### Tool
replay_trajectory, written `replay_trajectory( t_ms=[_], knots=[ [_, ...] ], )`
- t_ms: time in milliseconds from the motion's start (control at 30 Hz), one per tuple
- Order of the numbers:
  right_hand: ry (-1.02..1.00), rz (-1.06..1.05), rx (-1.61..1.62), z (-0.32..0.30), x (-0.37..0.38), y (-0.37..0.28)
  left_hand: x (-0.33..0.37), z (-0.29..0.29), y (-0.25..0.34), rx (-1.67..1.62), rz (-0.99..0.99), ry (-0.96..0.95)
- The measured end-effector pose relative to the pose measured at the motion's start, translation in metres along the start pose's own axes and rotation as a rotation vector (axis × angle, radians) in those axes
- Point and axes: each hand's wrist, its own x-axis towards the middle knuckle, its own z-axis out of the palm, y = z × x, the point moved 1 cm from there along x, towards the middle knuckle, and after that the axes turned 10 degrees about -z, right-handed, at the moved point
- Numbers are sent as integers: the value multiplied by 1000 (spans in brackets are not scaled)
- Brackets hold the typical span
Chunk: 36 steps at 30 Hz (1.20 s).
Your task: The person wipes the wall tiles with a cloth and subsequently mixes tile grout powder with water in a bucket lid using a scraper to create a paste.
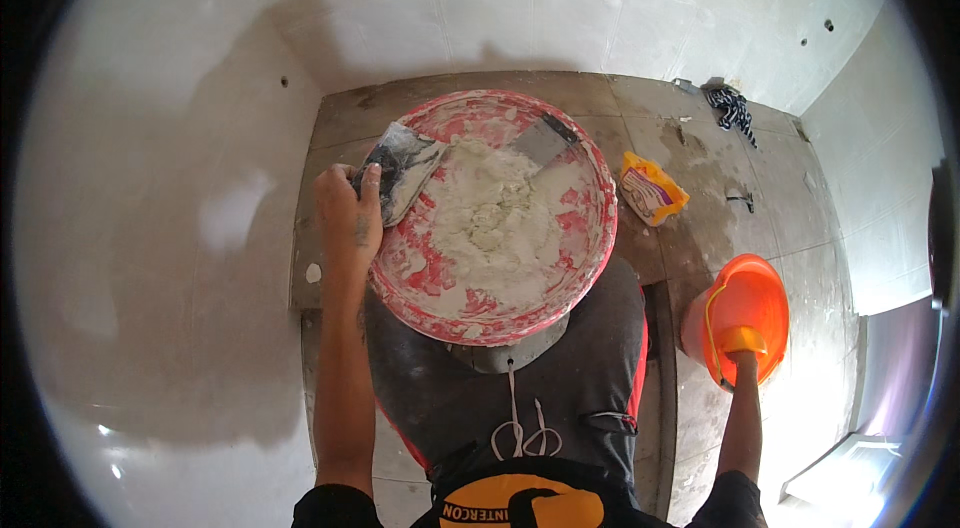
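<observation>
A wide red basin (480,332) stands between my knees, its inside smeared with white paste. Wet, off-white plaster (495,218) is heaped in the middle. At the basin's left rim my left hand (350,210) is closed around a broad, plaster-caked putty knife (405,168), its blade over the basin. A second, metal scraper (543,140) lies inside at the far right, its blade touching the plaster. My right hand (742,360) reaches into an orange bucket (712,303) and is closed on a yellow-orange thing (745,339), perhaps a scoop; its kind is unclear. The fingers are partly hidden.
A crumpled yellow bag (650,190) sits on the tiled floor (700,153) just right of the basin. Farther back lie a dark striped cloth (733,111) and a small dark piece (741,200). Pale tiled walls (480,8) close in on the far, left and right sides.
</observation>
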Motion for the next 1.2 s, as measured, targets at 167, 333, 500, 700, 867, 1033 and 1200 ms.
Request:
replay_trajectory(
  t_ms=[167,333,500,700,867,1033,1200],
  knots=[
    [-43,-59,-25,-17,26,-53,-6,-4,0,20,11,16],
    [18,-124,-478,-1,10,12,2,9,18,-47,23,-14],
    [247,43,183,-42,12,-58,-5,8,-6,9,102,87],
    [522,197,363,-50,-2,-47,1,21,-6,-88,67,51],
    [173,103,876,-65,-11,-37,4,18,-6,-121,27,19],
    [352,-214,603,-117,-50,-13,0,13,-10,-99,16,26],
    [397,-184,599,-275,-94,-60,-5,17,-11,-110,0,53]
  ],
)
